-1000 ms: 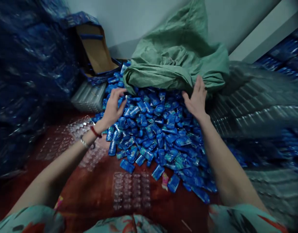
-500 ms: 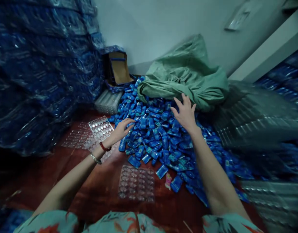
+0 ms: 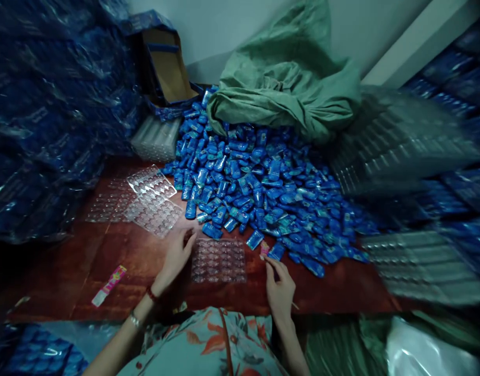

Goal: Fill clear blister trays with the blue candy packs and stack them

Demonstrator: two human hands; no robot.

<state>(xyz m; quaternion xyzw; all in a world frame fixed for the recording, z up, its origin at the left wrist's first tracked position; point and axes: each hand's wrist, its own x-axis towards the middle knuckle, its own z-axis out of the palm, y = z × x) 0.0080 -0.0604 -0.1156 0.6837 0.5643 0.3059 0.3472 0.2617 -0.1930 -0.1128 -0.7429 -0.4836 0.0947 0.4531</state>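
Both hands have drawn back from the green sack: the right hand (image 3: 279,282), fingers bent, pinches a small pink wrapper (image 3: 264,249); the left hand (image 3: 180,254), loosely curled and unladen, hovers beside the clear tray (image 3: 218,260).

Bare tabletop (image 3: 146,271) before blue heap (image 3: 255,188)

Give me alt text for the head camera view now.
A left hand beside a clear plastic tray and a right hand at a small pink packet, on a reddish surface. Behind, blue packets are heaped below bunched green cloth.
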